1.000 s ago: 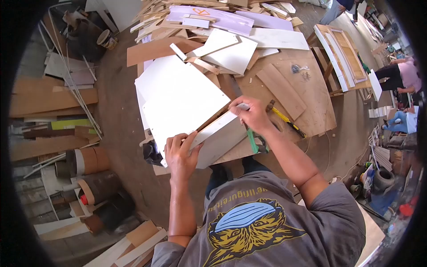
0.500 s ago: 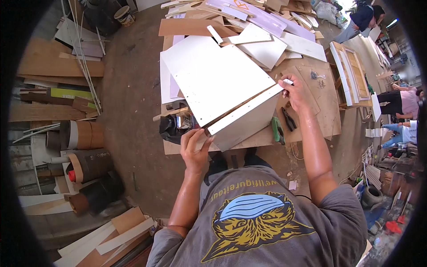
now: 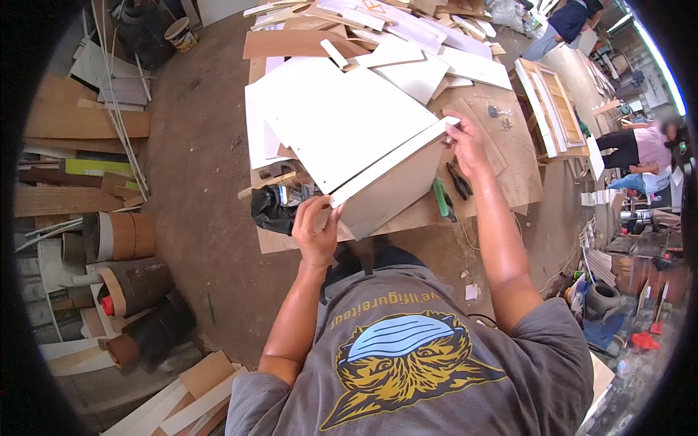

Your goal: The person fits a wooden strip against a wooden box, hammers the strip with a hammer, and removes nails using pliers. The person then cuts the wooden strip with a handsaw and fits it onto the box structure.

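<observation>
A box with a white top panel (image 3: 356, 116) stands on the workbench, its front face (image 3: 396, 192) turned towards me. Along its near top edge lies a narrow white strip (image 3: 392, 164), with a thin dark line between it and the panel. My left hand (image 3: 316, 231) pinches the strip's left end. At the right end, my right hand (image 3: 467, 147) grips it with thumb and fingers. Black-handled pliers (image 3: 459, 182) and a green-handled tool (image 3: 443, 200) lie to the right of the box.
Offcuts (image 3: 407, 62) pile up at the bench's back. Beside my left hand sits a black bag (image 3: 270, 211) with small items. A framed wooden panel (image 3: 549, 109) rests to the right, where other people (image 3: 649, 145) stand. Rolls of sheet material (image 3: 134, 236) line the left.
The strip has moved closer to the top panel, so the dark gap between them is narrower. Both hands have moved with it and still hold its ends. The whole view has shifted slightly.
</observation>
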Demonstrator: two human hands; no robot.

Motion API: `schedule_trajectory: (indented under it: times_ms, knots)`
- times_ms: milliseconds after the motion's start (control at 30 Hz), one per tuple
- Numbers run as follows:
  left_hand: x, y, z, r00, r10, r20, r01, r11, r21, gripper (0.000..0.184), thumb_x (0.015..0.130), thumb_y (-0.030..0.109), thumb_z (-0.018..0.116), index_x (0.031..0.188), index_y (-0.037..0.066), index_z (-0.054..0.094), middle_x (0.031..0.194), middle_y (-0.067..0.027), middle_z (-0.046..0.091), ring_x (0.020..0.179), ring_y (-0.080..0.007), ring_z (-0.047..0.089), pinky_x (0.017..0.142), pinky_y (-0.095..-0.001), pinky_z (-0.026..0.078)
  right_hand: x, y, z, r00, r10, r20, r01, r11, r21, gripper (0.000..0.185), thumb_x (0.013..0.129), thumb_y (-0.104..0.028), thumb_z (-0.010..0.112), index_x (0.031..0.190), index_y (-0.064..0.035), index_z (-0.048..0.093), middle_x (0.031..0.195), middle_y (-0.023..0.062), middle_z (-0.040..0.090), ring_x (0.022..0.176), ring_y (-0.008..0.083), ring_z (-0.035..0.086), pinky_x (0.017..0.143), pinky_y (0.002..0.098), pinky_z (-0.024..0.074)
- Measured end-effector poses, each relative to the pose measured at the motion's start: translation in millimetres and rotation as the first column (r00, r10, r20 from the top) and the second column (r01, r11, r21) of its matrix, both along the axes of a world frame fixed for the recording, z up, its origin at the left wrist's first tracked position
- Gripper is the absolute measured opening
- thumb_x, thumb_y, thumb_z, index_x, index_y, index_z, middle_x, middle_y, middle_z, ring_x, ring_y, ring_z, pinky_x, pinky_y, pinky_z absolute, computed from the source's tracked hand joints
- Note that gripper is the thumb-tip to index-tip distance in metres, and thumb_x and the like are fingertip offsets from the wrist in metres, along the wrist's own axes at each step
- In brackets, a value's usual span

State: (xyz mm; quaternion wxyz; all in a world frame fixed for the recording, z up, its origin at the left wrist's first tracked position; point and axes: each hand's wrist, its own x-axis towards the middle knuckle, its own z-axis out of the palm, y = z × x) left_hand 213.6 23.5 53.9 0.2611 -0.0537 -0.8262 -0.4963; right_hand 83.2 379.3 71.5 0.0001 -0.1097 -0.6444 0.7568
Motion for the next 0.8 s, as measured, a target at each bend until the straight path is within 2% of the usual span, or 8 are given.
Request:
schedule_trajectory:
  times_ms: [100, 267, 367, 500, 533, 600, 667, 800]
  knots:
    - [3.1, 6.0, -4.5, 0.999, 0.036, 0.007, -0.037, 0.999, 0.040, 0.031, 0.080, 0.000, 0.083, 0.107, 0.002, 0.069, 0.096, -0.0124, 0.069, 0.086, -0.0234, 0.067, 0.077, -0.0339, 0.054, -2.7, 8.9, -10.4, 0.998, 0.054, -0.021, -0.052, 0.996, 0.077, 0.034, 0.097, -0.015, 0.070, 0.130, -0.0079, 0.064, 0.097, 0.0006, 0.063, 0.081, 0.0099, 0.057, 0.068, 0.0285, 0.0500]
    - [11.2, 15.1, -5.5, 0.990, 0.102, 0.094, -0.112, 0.989, 0.101, 0.030, 0.085, 0.003, 0.082, 0.112, -0.003, 0.068, 0.095, -0.0115, 0.070, 0.084, -0.0174, 0.067, 0.076, -0.0303, 0.053, -4.3, 14.6, 4.1, 0.995, 0.044, 0.084, -0.063, 0.971, 0.233, 0.034, 0.092, -0.019, 0.077, 0.122, -0.0085, 0.069, 0.090, -0.0018, 0.063, 0.075, 0.0081, 0.054, 0.060, 0.0252, 0.0439]
    - [11.4, 17.3, -18.8, 0.989, 0.106, 0.108, -0.127, 0.969, 0.210, 0.029, 0.089, 0.005, 0.080, 0.114, -0.005, 0.068, 0.094, -0.0081, 0.070, 0.084, -0.0127, 0.064, 0.077, -0.0282, 0.052, -6.6, 20.0, -0.5, 0.992, 0.127, 0.002, -0.125, 0.978, 0.166, 0.034, 0.090, -0.017, 0.077, 0.123, -0.0090, 0.069, 0.091, -0.0018, 0.065, 0.074, 0.0074, 0.053, 0.059, 0.0241, 0.0421]
    - [10.7, 20.3, -25.1, 0.988, 0.093, 0.125, -0.129, 0.938, 0.322, 0.028, 0.090, 0.003, 0.079, 0.114, -0.005, 0.068, 0.101, -0.0062, 0.068, 0.087, -0.0119, 0.062, 0.079, -0.0274, 0.052, -13.2, 22.0, -2.9, 0.981, 0.176, -0.079, -0.166, 0.978, 0.124, 0.038, 0.088, -0.012, 0.078, 0.125, -0.0127, 0.068, 0.094, -0.0026, 0.066, 0.080, 0.0067, 0.055, 0.066, 0.0243, 0.0419]
    - [11.3, 22.7, -25.7, 0.988, 0.088, 0.125, -0.127, 0.927, 0.353, 0.029, 0.089, 0.001, 0.079, 0.115, -0.005, 0.067, 0.103, -0.0065, 0.067, 0.088, -0.0118, 0.062, 0.080, -0.0274, 0.052, -16.8, 26.5, -10.7, 0.975, 0.202, -0.095, -0.190, 0.974, 0.123, 0.041, 0.086, -0.010, 0.079, 0.125, -0.0122, 0.067, 0.100, -0.0015, 0.068, 0.082, 0.0084, 0.057, 0.074, 0.0264, 0.0456]
    - [11.5, 25.4, -29.9, 0.985, 0.082, 0.150, -0.136, 0.907, 0.398, 0.032, 0.088, -0.003, 0.078, 0.117, -0.004, 0.066, 0.109, -0.0067, 0.065, 0.095, -0.0118, 0.061, 0.084, -0.0272, 0.052, -17.9, 30.4, -21.2, 0.962, 0.237, -0.133, -0.215, 0.963, 0.161, 0.041, 0.086, -0.009, 0.080, 0.125, -0.0114, 0.067, 0.107, 0.0000, 0.069, 0.084, 0.0099, 0.059, 0.079, 0.0273, 0.0474]
    - [11.2, 24.2, -36.6, 0.989, 0.095, 0.110, -0.127, 0.936, 0.330, 0.033, 0.088, -0.003, 0.078, 0.119, -0.004, 0.065, 0.110, -0.0064, 0.064, 0.097, -0.0124, 0.061, 0.086, -0.0273, 0.052, -19.9, 34.3, -26.5, 0.955, 0.258, -0.147, -0.225, 0.951, 0.211, 0.040, 0.085, -0.008, 0.080, 0.123, -0.0100, 0.067, 0.116, 0.0024, 0.069, 0.089, 0.0118, 0.062, 0.087, 0.0287, 0.0499]
    - [7.2, 17.0, -50.7, 0.995, 0.064, 0.070, -0.085, 0.929, 0.359, 0.034, 0.088, -0.005, 0.078, 0.120, -0.003, 0.065, 0.111, -0.0053, 0.063, 0.100, -0.0133, 0.060, 0.089, -0.0275, 0.052, -21.9, 37.0, -28.7, 0.935, 0.306, -0.179, -0.238, 0.915, 0.325, 0.037, 0.086, -0.010, 0.080, 0.121, -0.0107, 0.068, 0.116, 0.0007, 0.069, 0.089, 0.0109, 0.064, 0.083, 0.0286, 0.0510]
